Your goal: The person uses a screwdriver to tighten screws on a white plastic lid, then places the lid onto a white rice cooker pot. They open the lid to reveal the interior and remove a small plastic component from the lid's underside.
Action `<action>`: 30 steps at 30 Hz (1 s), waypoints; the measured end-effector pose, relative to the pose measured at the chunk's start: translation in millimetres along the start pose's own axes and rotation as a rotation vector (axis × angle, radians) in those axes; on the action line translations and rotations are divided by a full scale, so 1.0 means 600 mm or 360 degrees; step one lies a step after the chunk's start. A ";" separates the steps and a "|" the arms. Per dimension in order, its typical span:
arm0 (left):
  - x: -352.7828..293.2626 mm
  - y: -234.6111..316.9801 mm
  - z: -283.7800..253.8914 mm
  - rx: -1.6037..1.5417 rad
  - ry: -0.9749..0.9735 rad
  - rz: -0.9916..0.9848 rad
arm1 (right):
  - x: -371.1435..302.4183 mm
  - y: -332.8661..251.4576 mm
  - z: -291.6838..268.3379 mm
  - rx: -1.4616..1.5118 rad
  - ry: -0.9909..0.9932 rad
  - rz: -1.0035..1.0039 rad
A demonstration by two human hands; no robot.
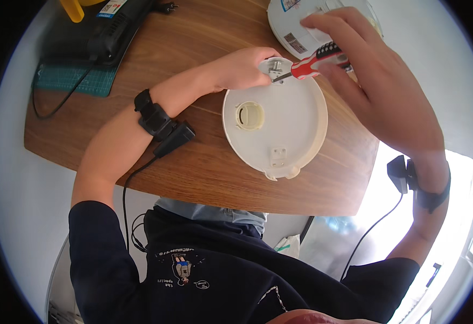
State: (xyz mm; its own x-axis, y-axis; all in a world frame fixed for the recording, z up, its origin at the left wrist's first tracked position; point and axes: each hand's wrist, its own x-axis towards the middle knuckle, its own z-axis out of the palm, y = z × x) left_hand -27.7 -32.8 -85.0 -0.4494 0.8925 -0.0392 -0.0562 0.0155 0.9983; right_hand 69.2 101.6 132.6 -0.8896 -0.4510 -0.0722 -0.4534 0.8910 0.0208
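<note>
A round white plastic lid (290, 124) lies with its hollow side up near the front of the table. My left hand (244, 69) is closed on its far edge, thumb inside the rim, next to a small metal fitting (275, 67). In my right hand (371, 75) is a screwdriver (315, 62) with a red, white and black handle. Its shaft slants down to the left, and the tip is at the fitting beside my left thumb; whether it sits in a screw is too small to tell. A cream round socket (250, 115) stands inside the lid.
Behind my right hand is a white rounded container (296, 27) with labels. At the far left, a black device (93, 40) rests by a green cutting mat (80, 80), its cable hanging along the wooden table (193, 156). Both wrists carry strapped black devices with cables.
</note>
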 end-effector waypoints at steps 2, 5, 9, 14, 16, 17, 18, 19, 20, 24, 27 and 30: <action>0.000 0.001 -0.004 0.0041 -0.0028 -0.0002 | 0.002 0.003 -0.005 -0.0064 -0.0096 0.0030; 0.006 -0.001 0.000 0.0051 -0.0045 0.0019 | -0.001 0.010 -0.006 -0.0234 -0.0173 0.0161; 0.006 -0.003 -0.001 0.0042 -0.0012 0.0003 | 0.004 0.012 -0.011 -0.0024 -0.0059 -0.0095; 0.010 -0.008 0.006 0.0088 0.0039 -0.0047 | -0.005 0.019 -0.010 -0.0209 -0.0294 0.0371; 0.013 -0.011 0.007 0.0069 0.0121 -0.0087 | 0.001 0.022 -0.007 -0.0252 -0.0365 0.0537; 0.014 -0.011 0.007 0.0090 0.0133 -0.0075 | 0.000 0.022 -0.005 -0.0175 -0.0196 0.0289; 0.014 -0.012 0.009 0.0108 0.0138 -0.0064 | -0.004 0.022 0.001 -0.0095 -0.0032 0.0048; 0.013 -0.012 0.011 0.0125 0.0143 -0.0054 | -0.006 0.021 0.004 -0.0013 0.0132 -0.0193; 0.012 -0.012 0.012 0.0079 0.0157 -0.0073 | -0.005 0.028 0.005 0.0020 0.0070 -0.0229; 0.008 -0.016 0.020 -0.0013 0.0216 -0.0049 | -0.018 0.034 0.015 0.0073 -0.0033 0.0155; 0.007 -0.021 0.027 0.0000 0.0268 -0.0024 | -0.006 0.023 -0.003 -0.0017 -0.0203 0.0706; 0.005 -0.017 0.031 0.0039 0.0289 -0.0032 | -0.011 0.032 -0.001 0.0094 -0.0046 0.0392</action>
State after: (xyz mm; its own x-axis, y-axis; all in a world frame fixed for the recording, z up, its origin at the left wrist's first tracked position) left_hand -12.1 -22.0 -94.6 -0.6022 0.7958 -0.0641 -0.0460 0.0455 0.9979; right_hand 66.1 121.7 133.8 -0.9705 -0.2191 -0.1009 -0.2185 0.9757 -0.0170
